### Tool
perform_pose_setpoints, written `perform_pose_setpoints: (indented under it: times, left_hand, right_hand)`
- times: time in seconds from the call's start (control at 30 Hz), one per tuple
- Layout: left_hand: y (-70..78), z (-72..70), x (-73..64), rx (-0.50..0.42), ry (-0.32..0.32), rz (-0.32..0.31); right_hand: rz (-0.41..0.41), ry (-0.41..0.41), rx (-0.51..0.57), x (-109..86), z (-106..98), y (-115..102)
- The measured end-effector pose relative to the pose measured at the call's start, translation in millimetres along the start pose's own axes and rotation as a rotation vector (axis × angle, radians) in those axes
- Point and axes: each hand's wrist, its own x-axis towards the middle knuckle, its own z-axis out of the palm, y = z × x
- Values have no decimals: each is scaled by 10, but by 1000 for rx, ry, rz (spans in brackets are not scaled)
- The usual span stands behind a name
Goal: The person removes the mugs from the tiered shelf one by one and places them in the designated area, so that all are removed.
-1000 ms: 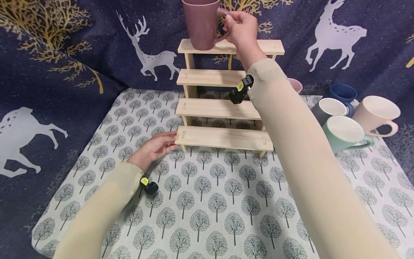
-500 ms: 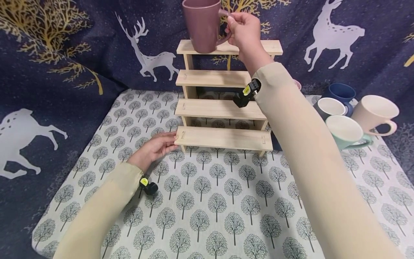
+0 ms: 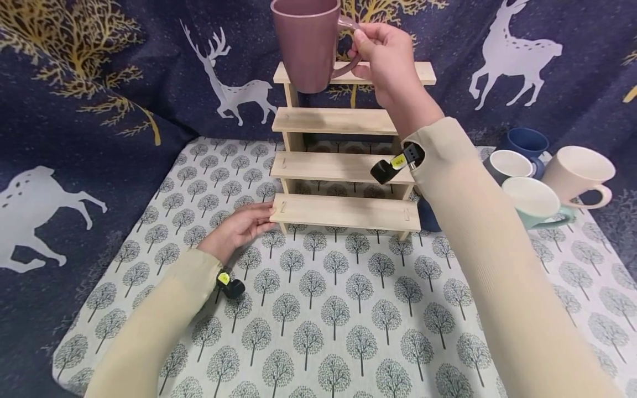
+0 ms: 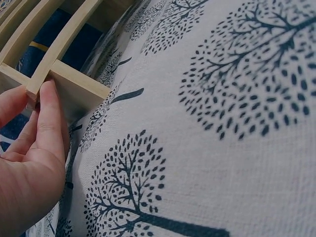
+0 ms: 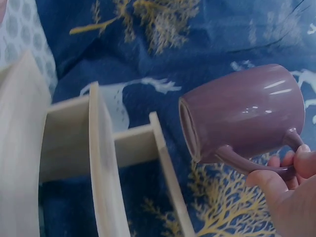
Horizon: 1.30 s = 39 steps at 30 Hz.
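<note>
A mauve mug (image 3: 307, 47) hangs upright in front of the top board of a wooden tiered shelf (image 3: 343, 213). My right hand (image 3: 390, 63) grips it by its handle. The right wrist view shows the mug (image 5: 244, 116) apart from the boards, with the thumb and fingers (image 5: 271, 185) round the handle. At the shelf's lower left, my left hand (image 3: 239, 226) holds the end of the lowest board. In the left wrist view, thumb and fingers of the left hand (image 4: 34, 153) pinch that board's corner from above and below.
Several mugs stand together at the right: navy (image 3: 527, 141), dark grey (image 3: 507, 163), pale pink (image 3: 579, 171) and mint green (image 3: 534, 202). A dark blue object (image 3: 428, 216) shows partly behind my right sleeve. A tree-print cloth (image 3: 318, 331) covers the table; deer-print fabric hangs behind.
The mug has moved away from the top board, toward me and slightly lower in view, with my right hand and forearm drawing back. My left hand has stayed on the shelf.
</note>
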Motion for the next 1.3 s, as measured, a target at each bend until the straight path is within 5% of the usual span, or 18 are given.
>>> perform_pose_setpoints:
  times: [0.8, 1.3]
  left_hand:
    - [-13, -17, 46, 11, 5, 10]
    - [-14, -8, 34, 16, -5, 14]
  right_hand:
    - [-122, -91, 162, -945, -554, 348]
    - [-171, -52, 255, -1260, -1041, 465]
